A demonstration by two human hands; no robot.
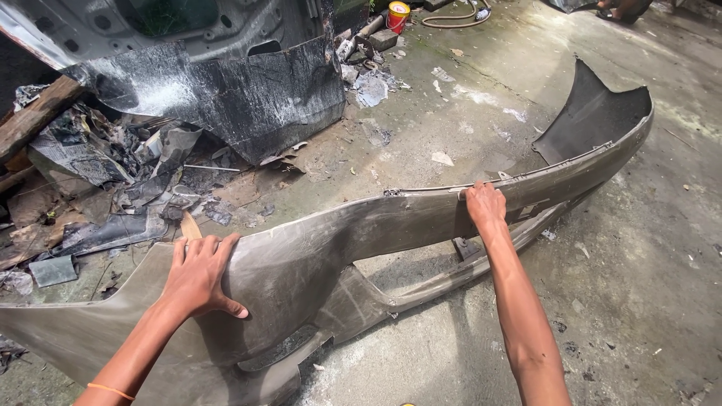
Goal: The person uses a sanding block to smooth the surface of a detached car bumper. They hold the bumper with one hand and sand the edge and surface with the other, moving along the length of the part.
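In the head view, a person is standing over a long, dusty grey car bumper point(331, 248) that is lying on the concrete floor point(639, 301), stretching from the lower left to the upper right. The left hand point(199, 274) is pressing flat on the bumper's near end, fingers spread and thumb out, not gripping anything; an orange band point(110, 390) is circling that wrist. The right hand point(485, 204) is curling over the bumper's upper edge near the middle, its fingers hooking behind the rim and grasping it. Beyond the bumper, a black, scuffed car panel point(248, 94) is leaning upright, with a heap of torn scraps point(113, 188) and a wooden plank point(34, 116) lying to its left. Far back, a red and yellow can point(398, 15) is standing beside a coiled hose point(455, 19).
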